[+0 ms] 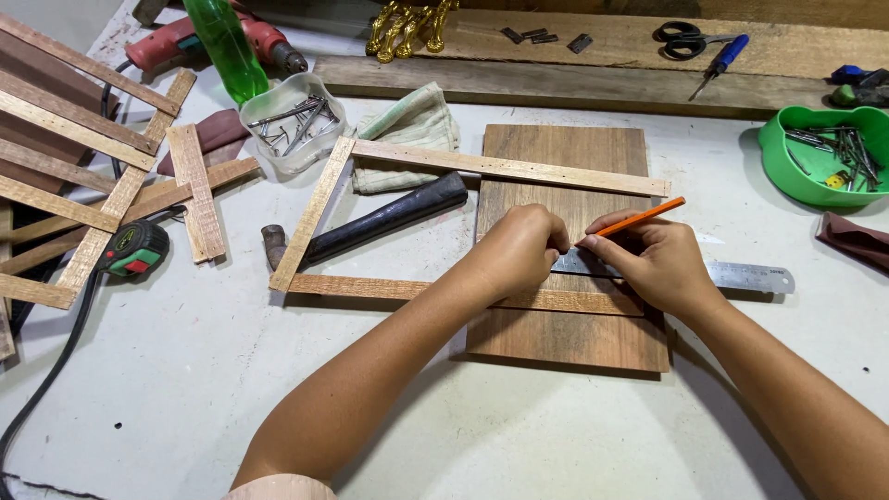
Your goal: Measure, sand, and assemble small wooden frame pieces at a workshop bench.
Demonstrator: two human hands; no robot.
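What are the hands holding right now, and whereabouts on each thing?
The right hand grips an orange pencil near its lower writing end. The left hand presses down the left end of a flat steel ruler.

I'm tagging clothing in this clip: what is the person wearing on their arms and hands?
Nothing on either hand: the left hand and right hand are bare, with no gloves, rings or watch visible. Both forearms are uncovered. Only a pale pinkish-beige sleeve edge shows at the upper left arm, at the bottom of the view.

Black-handled hammer inside frame opening; clear plastic tub of nails beside green bottle; red drill; green bowl of nails; black scissors; green tape measure.
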